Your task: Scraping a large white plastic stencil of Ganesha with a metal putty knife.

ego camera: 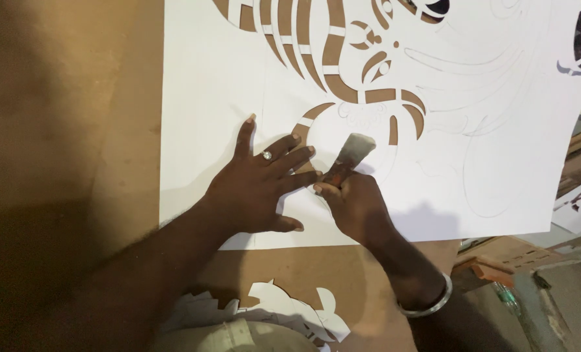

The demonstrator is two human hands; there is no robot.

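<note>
— Nearest to us, at the bottom edge, what do we see?

— We see paper scraps (284,313) lying on the brown board (75,130), cut into jagged shapes, just below our forearms. A metal bangle (427,303) sits on our right wrist.

— And our hands, a little farther up?

— Our left hand (258,189) lies flat on the white sheet (199,98) with its fingers spread wide, pressing the paper down; a ring (266,155) shows on one finger. Our right hand (355,205) is just beside it, fingers curled tight around the reddish handle of a chisel (349,156). The left fingertips nearly touch that handle.

— Where does the blade rest?

— The flat metal blade points away from us and meets the sheet beside a curved cut-out band, near the lower part of the pattern.

— And beyond that?

— Farther up we see the pattern (329,58) itself: curved strips already cut through, the brown board showing in the gaps. To the right, thin pencil lines run over uncut paper. At the far right, past the sheet's edge, more cut paper (580,205) lies on wooden pieces.
</note>
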